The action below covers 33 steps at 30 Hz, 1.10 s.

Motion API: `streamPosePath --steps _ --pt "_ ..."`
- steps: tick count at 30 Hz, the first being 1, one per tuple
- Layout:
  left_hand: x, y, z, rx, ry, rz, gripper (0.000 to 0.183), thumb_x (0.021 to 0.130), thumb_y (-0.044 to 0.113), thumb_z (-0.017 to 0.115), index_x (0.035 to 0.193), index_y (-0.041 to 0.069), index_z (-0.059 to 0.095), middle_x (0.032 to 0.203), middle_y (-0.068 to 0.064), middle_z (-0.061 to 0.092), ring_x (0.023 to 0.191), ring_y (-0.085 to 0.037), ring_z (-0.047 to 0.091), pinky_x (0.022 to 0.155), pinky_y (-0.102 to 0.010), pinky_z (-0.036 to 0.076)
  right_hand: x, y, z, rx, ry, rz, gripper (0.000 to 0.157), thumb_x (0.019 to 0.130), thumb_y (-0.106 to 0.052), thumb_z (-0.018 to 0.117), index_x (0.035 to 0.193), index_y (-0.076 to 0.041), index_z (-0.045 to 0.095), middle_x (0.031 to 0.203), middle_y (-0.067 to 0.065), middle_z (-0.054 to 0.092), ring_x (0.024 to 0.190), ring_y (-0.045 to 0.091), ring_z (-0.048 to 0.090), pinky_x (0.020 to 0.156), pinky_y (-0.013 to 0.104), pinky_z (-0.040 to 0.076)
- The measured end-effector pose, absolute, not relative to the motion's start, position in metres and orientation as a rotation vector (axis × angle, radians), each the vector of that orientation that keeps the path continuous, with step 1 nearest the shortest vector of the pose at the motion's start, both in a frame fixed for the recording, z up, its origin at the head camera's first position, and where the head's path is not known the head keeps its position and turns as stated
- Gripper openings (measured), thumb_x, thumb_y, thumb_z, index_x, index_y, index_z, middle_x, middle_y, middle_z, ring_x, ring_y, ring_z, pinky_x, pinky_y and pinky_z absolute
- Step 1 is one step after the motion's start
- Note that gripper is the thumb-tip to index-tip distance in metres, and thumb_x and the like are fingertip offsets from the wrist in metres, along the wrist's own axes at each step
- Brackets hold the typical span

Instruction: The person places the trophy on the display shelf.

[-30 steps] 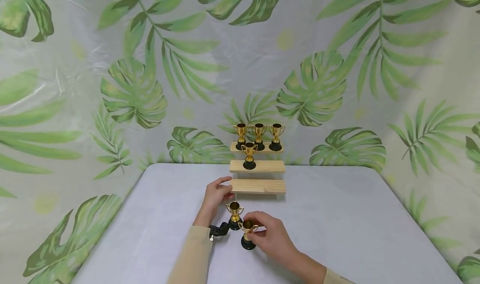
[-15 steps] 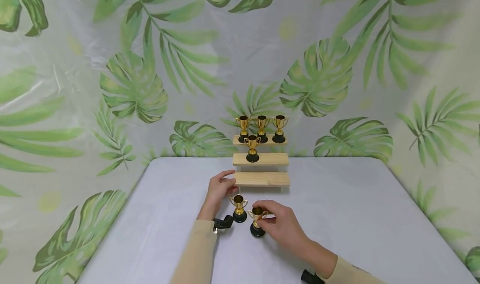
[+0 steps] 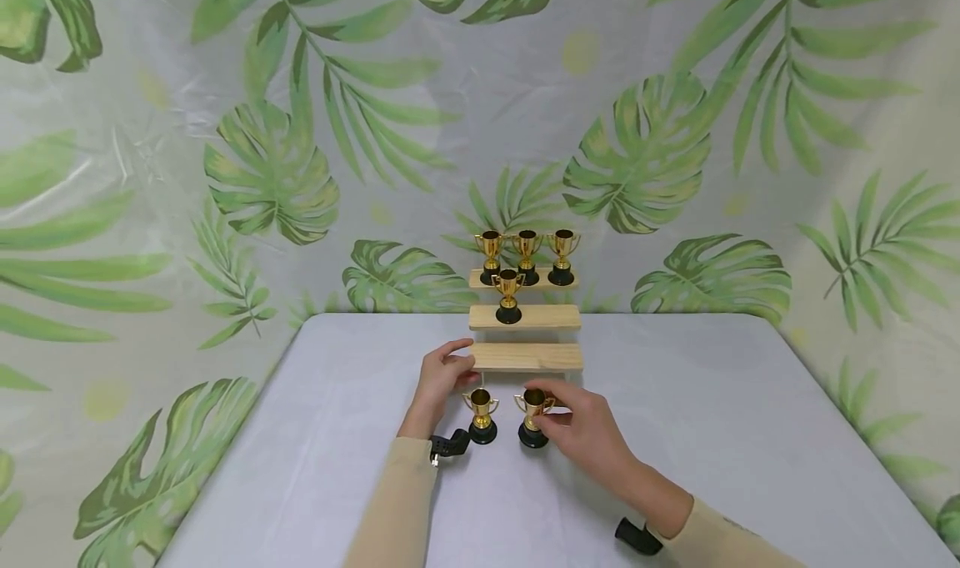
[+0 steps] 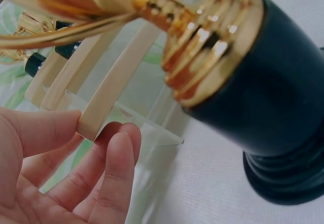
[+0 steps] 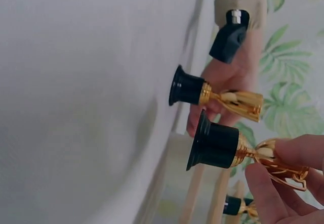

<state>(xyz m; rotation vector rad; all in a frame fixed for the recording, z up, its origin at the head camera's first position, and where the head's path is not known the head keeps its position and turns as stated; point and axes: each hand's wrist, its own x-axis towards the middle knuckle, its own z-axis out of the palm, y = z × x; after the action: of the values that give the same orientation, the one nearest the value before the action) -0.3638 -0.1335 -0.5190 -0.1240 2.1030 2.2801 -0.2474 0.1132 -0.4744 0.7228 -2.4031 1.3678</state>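
Note:
My right hand (image 3: pixel 592 430) pinches a small gold trophy cup (image 5: pixel 220 145) with a black base, thumb on one side and fingers on the other. The cup is upright in front of the stand, its base seemingly just off the tabletop. Another matching trophy (image 3: pixel 482 418) stands on the table to its left, near my left wrist. My left hand (image 3: pixel 438 378) grips the left end of the lowest board (image 4: pixel 104 100) of a three-step wooden stand (image 3: pixel 525 356), thumb on one face and fingers at the other.
Three trophies (image 3: pixel 527 258) line the top step, and one trophy (image 3: pixel 508 295) is on the left part of the middle step (image 3: pixel 551 316). A white cloth covers the table (image 3: pixel 360 368). Behind hangs a leaf-patterned curtain (image 3: pixel 420 159).
My right hand has carried its trophy forward and to the right, away from the standing one and closer to the stand. My left hand keeps its grip on the board. The head view has shifted slightly.

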Motion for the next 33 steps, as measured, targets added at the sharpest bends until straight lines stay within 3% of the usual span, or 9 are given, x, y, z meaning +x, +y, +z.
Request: streamPosePath --steps 19,33 --pt "-0.362 -0.133 -0.519 -0.157 2.100 2.282 0.039 0.092 0.006 0.070 0.131 0.010 0.067 0.095 -0.015 0.072 0.076 -0.020 0.071 0.072 -0.032 0.061 -0.264 0.125 -0.447 0.711 -2.321 1.301 0.057 0.080 0.005 0.082 0.125 -0.026 0.068 0.116 -0.009 0.066 0.096 0.012 0.067 0.074 0.023 0.059" --pt "-0.362 -0.133 -0.518 -0.155 2.098 2.277 0.040 0.092 0.006 0.070 0.132 0.009 0.066 0.095 -0.014 0.072 0.075 -0.019 0.071 0.070 -0.030 0.061 -0.287 0.135 -0.437 0.673 -2.293 1.254 0.052 0.082 0.004 0.081 0.124 -0.025 0.070 0.109 -0.004 0.064 0.096 0.015 0.066 0.074 0.025 0.060"
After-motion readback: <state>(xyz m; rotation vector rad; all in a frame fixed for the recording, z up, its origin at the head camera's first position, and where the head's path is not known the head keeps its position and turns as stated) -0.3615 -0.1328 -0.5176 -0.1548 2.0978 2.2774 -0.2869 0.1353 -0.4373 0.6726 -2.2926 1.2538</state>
